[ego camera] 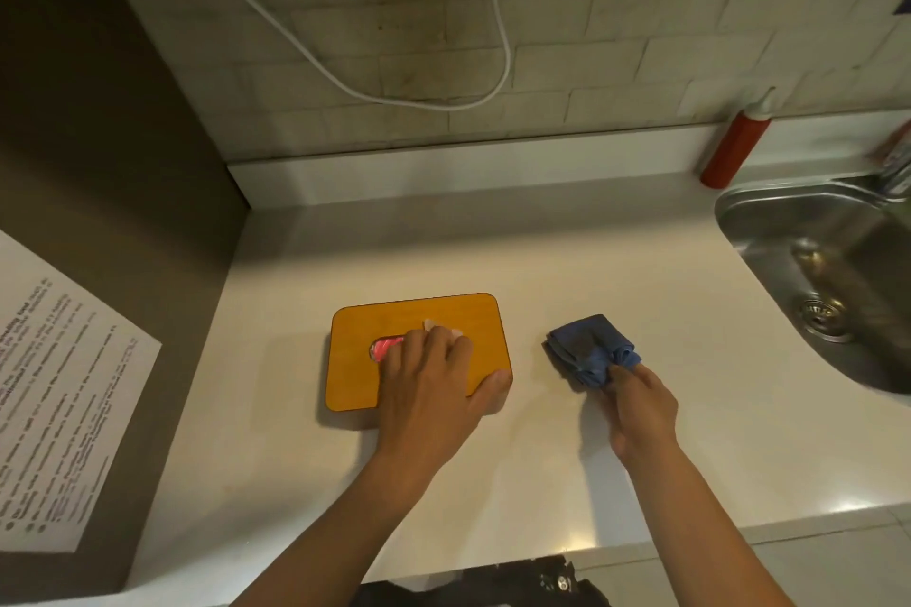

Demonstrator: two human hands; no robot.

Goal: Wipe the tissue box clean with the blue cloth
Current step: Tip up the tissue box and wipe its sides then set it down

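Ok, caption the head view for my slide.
Left hand steadies the tissue box; right hand grips the blue cloth.

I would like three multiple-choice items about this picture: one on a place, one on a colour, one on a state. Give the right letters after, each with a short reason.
1. Where does the blue cloth lie?
A. on the counter to the right of the tissue box
B. inside the sink
C. on top of the tissue box

2. What colour is the lid of the tissue box?
A. white
B. orange-yellow
C. green

3. What is the right hand doing?
A. resting flat on the tissue box
B. holding the red bottle
C. pinching the edge of the blue cloth

Answers:
1 A: the cloth sits bunched on the counter between the box and the sink.
2 B: the top is orange-yellow with a dark edge.
3 C: its fingers close on the cloth's near edge, while the left hand rests on the box.
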